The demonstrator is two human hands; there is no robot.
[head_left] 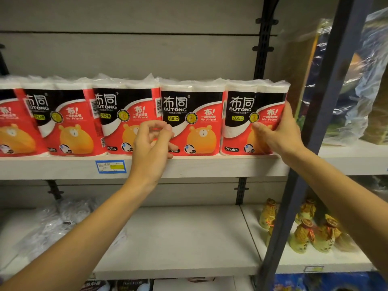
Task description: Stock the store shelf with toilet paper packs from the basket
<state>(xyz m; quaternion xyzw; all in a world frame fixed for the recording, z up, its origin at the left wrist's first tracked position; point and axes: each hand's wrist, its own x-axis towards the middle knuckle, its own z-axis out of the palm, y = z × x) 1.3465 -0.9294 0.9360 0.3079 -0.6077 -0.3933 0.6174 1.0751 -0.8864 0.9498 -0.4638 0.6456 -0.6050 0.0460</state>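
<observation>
Red end pack [255, 117] on shelf [210, 164], right hand [279, 131] gripping it, left hand [152, 143] loosely curled, empty

Printed markings on the shelved toilet paper packs

Each red-and-black toilet paper pack [192, 118] carries the characters "布同" above the brand "BUTONG" in white, a yellow tag reading "260克", the words "My Friend" beneath a large "布!", and "2rolls" at the lower left corner. A barcode runs down the side of the second pack from the left [95, 108]. The blue-bordered price label [110, 166] on the shelf edge [210, 166] is too blurred to read.
</observation>
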